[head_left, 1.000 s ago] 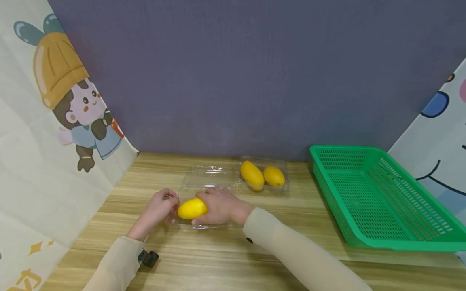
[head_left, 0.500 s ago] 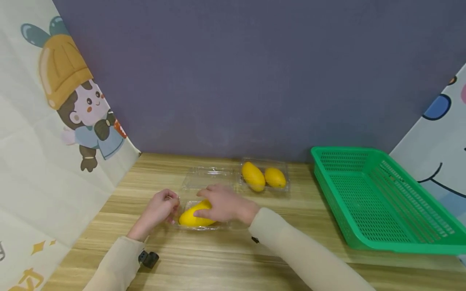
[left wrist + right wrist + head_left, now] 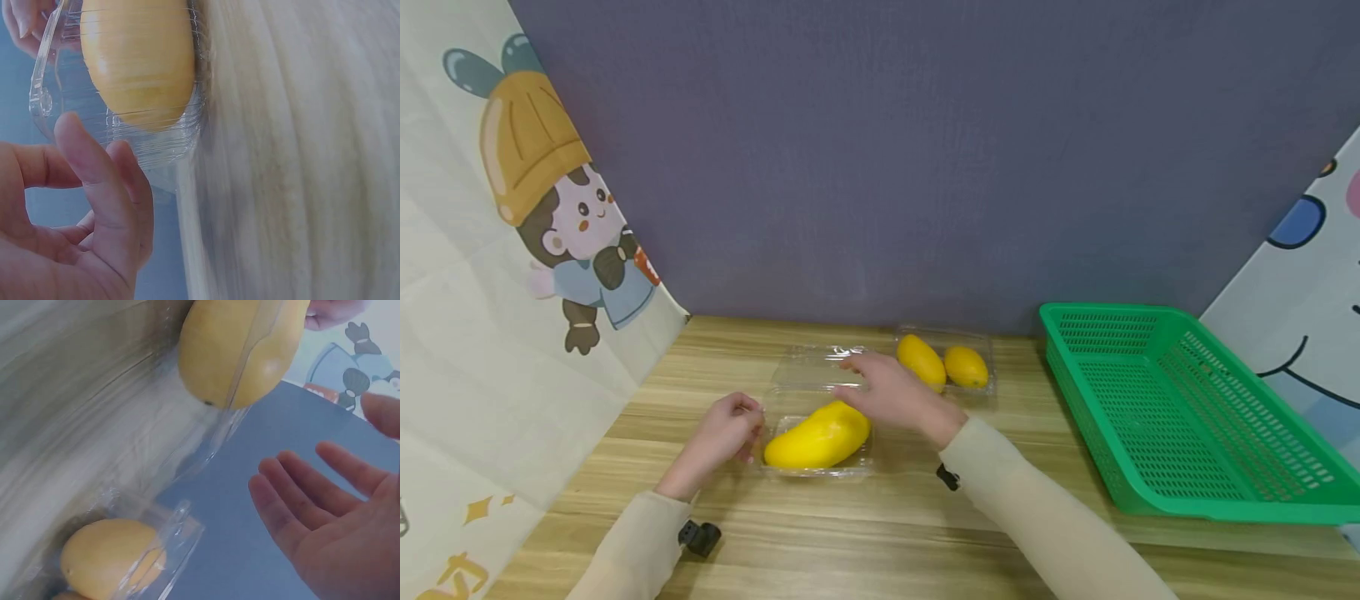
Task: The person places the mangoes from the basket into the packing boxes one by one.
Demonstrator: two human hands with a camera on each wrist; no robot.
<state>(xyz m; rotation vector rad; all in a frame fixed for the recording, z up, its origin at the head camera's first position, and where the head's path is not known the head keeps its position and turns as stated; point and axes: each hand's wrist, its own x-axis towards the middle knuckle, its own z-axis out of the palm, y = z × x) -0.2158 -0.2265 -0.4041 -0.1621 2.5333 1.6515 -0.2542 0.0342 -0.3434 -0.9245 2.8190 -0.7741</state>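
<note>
A large yellow mango (image 3: 818, 437) lies slantwise in the base of a clear plastic clamshell box (image 3: 850, 468). The box's lid (image 3: 812, 367) is folded back toward the wall. My left hand (image 3: 722, 432) is at the box's left side, thumb and index finger curled together and seeming to pinch its edge; the contact is partly hidden behind other fingers (image 3: 103, 194) in the left wrist view. Above the back right of the box, my right hand (image 3: 895, 396) is apart from the mango, its fingers (image 3: 312, 494) loosely extended and holding nothing in the right wrist view.
Behind the right hand stands a second clear box (image 3: 991, 367) with two yellow mangoes (image 3: 966, 367). A green plastic basket (image 3: 1123, 479) occupies the right of the wooden table (image 3: 850, 542). A dark wall (image 3: 880, 167) closes the back.
My right hand has let go of the mango and moved up and to the right. The mango has settled lower in the box. My left hand has stayed nearly in place.
</note>
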